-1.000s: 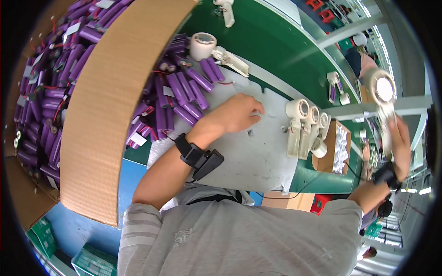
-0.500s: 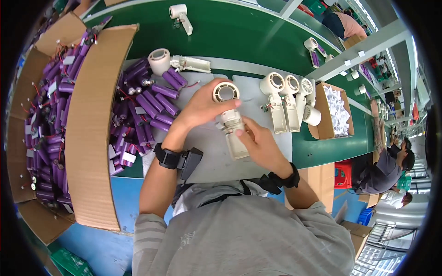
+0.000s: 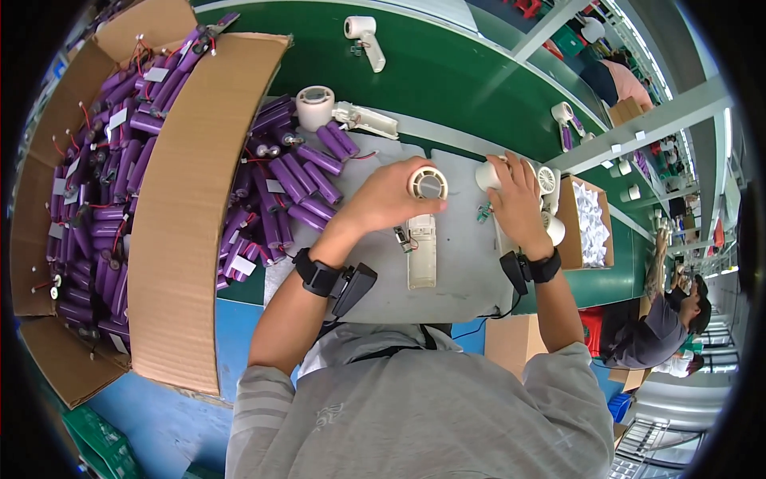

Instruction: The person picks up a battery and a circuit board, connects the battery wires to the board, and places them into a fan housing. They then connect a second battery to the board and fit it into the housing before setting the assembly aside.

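My left hand (image 3: 391, 195) is closed round the head of a white handheld fan (image 3: 428, 185). That fan's handle shell points toward me, its hollow inside showing, with a small circuit board (image 3: 402, 238) on wires beside it. On the right, my right hand (image 3: 520, 203) is closed over a second white handheld fan (image 3: 485, 176), thumb and fingers about its head; my hand hides much of it. A green circuit board (image 3: 484, 211) hangs by this one. More white fans (image 3: 547, 180) lie just beyond my right hand, partly covered by it.
Purple battery cells (image 3: 299, 180) are heaped left of the grey mat (image 3: 375, 279). More cells fill a big cardboard box (image 3: 191, 199) further left. A small box of white pieces (image 3: 590, 223) stands right. Another fan (image 3: 313, 108) lies behind the heap, one more (image 3: 365, 40) further back.
My right hand has left the fan in my left hand and moved right onto another fan. The left hand still holds its fan. The whole view has shifted a little.
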The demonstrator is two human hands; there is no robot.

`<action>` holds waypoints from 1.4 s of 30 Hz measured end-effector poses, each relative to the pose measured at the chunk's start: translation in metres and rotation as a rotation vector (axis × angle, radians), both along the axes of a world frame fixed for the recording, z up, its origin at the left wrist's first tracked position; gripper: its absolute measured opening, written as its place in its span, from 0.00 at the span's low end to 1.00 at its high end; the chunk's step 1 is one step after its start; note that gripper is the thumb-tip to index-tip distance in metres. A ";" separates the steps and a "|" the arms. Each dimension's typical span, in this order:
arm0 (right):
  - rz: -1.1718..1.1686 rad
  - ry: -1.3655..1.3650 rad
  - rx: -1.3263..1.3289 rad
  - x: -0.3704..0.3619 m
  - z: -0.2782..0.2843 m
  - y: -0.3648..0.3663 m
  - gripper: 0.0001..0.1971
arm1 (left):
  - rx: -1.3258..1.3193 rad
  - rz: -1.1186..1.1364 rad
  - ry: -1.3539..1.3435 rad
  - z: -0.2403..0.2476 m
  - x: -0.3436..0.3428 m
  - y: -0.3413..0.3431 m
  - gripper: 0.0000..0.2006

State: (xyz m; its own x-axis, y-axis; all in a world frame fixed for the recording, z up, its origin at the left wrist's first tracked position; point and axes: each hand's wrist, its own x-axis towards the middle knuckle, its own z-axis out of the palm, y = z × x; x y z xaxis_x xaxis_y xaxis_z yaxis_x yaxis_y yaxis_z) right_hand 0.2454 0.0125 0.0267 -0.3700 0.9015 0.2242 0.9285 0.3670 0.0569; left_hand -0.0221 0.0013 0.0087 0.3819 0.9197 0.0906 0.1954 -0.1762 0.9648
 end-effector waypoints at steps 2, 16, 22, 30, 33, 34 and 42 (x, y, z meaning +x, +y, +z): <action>0.004 -0.039 0.010 -0.007 0.007 0.001 0.29 | 0.003 -0.011 0.012 0.001 -0.002 0.001 0.25; 0.272 0.281 -0.139 -0.154 -0.042 0.225 0.30 | 0.101 0.353 0.250 0.003 0.000 0.007 0.31; 0.069 -0.132 -0.056 -0.168 -0.015 0.210 0.20 | 0.043 0.357 0.298 0.007 -0.005 -0.002 0.30; 0.119 0.412 -0.308 -0.087 0.051 0.083 0.14 | 0.065 0.360 0.269 -0.001 -0.007 0.002 0.30; 0.032 0.578 -0.369 -0.064 0.037 0.021 0.13 | 0.078 0.343 0.269 -0.003 -0.007 0.003 0.30; -0.030 0.648 -0.409 -0.056 0.031 0.004 0.13 | 0.089 0.334 0.269 -0.002 -0.006 0.004 0.30; -0.091 0.510 -0.389 -0.024 0.009 -0.053 0.10 | 0.088 0.175 0.125 0.008 -0.006 0.001 0.28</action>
State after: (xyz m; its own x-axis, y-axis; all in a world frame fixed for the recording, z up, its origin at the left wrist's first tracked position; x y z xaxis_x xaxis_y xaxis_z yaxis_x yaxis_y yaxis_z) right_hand 0.2217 -0.0408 0.0354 -0.2213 0.9752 0.0019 0.8320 0.1899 -0.5212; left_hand -0.0277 0.0024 0.0167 0.2303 0.9636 0.1357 0.3471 -0.2116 0.9137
